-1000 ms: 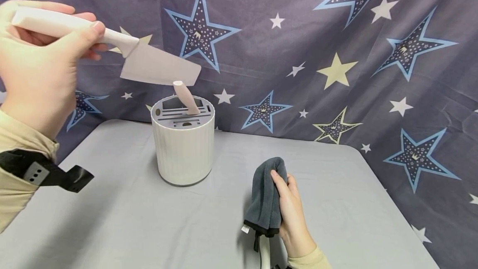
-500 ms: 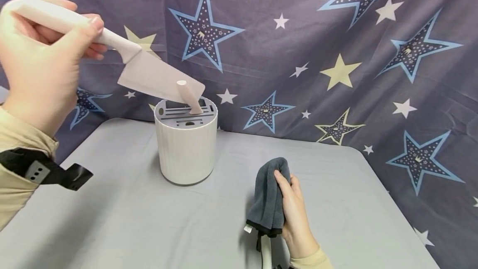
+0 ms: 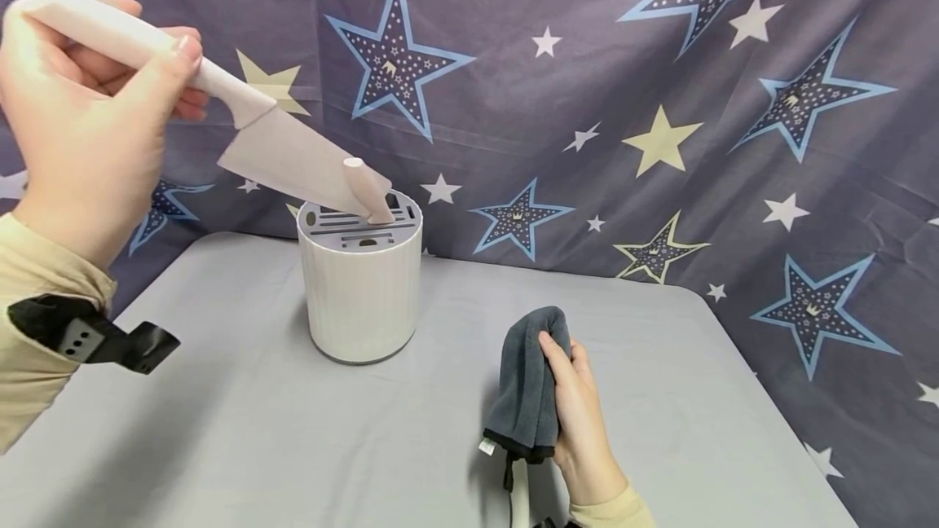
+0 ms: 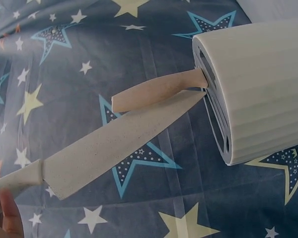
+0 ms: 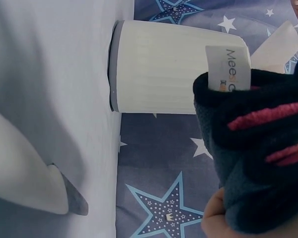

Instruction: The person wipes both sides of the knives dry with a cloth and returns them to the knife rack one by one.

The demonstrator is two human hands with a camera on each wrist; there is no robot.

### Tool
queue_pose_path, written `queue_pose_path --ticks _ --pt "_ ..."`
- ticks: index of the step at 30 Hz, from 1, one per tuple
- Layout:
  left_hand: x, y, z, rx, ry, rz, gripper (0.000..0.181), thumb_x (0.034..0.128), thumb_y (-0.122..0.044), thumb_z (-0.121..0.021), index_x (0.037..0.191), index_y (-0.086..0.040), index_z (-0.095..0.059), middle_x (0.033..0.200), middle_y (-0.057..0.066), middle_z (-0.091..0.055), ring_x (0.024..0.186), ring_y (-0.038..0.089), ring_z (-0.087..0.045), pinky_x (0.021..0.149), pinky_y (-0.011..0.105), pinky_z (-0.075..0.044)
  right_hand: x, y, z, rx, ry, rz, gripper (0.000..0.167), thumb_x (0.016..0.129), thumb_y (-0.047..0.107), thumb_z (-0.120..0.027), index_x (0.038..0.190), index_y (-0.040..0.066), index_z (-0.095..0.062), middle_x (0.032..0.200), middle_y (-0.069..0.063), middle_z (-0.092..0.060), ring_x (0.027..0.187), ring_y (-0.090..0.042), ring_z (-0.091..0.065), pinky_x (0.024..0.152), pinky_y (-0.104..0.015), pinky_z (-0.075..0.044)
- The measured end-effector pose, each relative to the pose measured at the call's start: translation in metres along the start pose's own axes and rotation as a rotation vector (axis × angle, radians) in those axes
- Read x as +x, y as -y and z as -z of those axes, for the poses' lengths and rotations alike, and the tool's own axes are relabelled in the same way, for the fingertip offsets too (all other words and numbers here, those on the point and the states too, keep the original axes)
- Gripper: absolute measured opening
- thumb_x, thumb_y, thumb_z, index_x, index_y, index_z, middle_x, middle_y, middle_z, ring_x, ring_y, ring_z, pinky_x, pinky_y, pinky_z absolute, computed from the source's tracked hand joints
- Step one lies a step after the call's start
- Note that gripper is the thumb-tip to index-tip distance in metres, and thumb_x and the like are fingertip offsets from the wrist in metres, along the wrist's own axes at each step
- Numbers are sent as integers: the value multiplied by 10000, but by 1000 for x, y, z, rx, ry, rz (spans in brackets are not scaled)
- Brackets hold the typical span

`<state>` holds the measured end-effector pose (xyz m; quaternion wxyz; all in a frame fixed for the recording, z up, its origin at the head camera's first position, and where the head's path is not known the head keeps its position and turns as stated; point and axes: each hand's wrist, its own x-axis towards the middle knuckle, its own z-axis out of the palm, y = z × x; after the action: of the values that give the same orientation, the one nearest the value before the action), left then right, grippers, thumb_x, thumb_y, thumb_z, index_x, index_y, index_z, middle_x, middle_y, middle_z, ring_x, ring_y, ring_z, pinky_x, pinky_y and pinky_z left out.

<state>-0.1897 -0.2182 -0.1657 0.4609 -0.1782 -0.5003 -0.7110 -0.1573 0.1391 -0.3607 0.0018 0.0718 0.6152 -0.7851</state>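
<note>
My left hand (image 3: 95, 112) grips the pale handle of a wide-bladed kitchen knife (image 3: 286, 155), which slants down to the right. Its tip reaches the slotted top of a round white knife block (image 3: 361, 292); whether it sits inside a slot cannot be told. A second knife's pale handle (image 3: 367, 192) sticks up from the block and partly covers the blade. In the left wrist view the blade (image 4: 114, 144) runs close beside that handle (image 4: 159, 90). My right hand (image 3: 583, 422) holds a folded grey cloth (image 3: 526, 381) with black edging, whose pink inside (image 5: 268, 116) shows in the right wrist view.
Below the cloth is a white curved thing (image 3: 520, 495), partly hidden; its grey end (image 5: 75, 196) shows in the right wrist view. The block stands toward the back left of the grey-covered table (image 3: 293, 446). A star-patterned curtain (image 3: 499, 88) hangs behind.
My left hand has tilted the knife tip downward, from above the block to its slotted top behind the other handle. My right hand stays nearly still with the cloth.
</note>
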Motion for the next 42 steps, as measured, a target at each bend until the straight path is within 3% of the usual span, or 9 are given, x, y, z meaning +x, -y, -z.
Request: queue_pose_path --ticks 8,19,24,32,42 --pt "-1 0 0 22 -8 14 424 754 23 -802 1089 11 -542 903 170 -750 569 171 -676 566 208 -547 0 1 0 5 9 6 355 1010 415 -537 1192 145 -394 992 17 -589 776 -105 -629 673 -269 -530" --pt "0 -1 -8 144 51 61 397 815 -29 -763 1122 -52 -512 891 68 -756 538 115 -637 561 160 -524 0 2 -1 6 15 18 338 1016 401 -528 1187 143 -392 982 16 -589 764 -104 -629 662 -270 -531" --pt "0 -1 -13 251 85 47 401 853 -81 -742 1166 -84 -490 894 18 -746 558 83 -619 558 138 -494 0 2 -1 5 11 17 342 1015 404 -531 1189 144 -393 988 13 -595 771 -111 -633 670 -278 -535" --pt "-4 3 -15 543 171 18 324 923 -174 -672 1164 -174 -455 895 -134 -705 604 -6 -593 610 111 -478 1 2 -1 -3 4 11 349 1012 406 -535 1193 143 -395 997 3 -590 780 -121 -629 675 -285 -533" --pt "-9 14 -12 589 172 68 310 925 -168 -669 1131 -210 -442 853 -181 -675 565 -24 -572 584 102 -466 1 1 1 -4 7 7 357 1011 420 -533 1190 143 -395 1002 -8 -574 776 -133 -619 676 -295 -528"
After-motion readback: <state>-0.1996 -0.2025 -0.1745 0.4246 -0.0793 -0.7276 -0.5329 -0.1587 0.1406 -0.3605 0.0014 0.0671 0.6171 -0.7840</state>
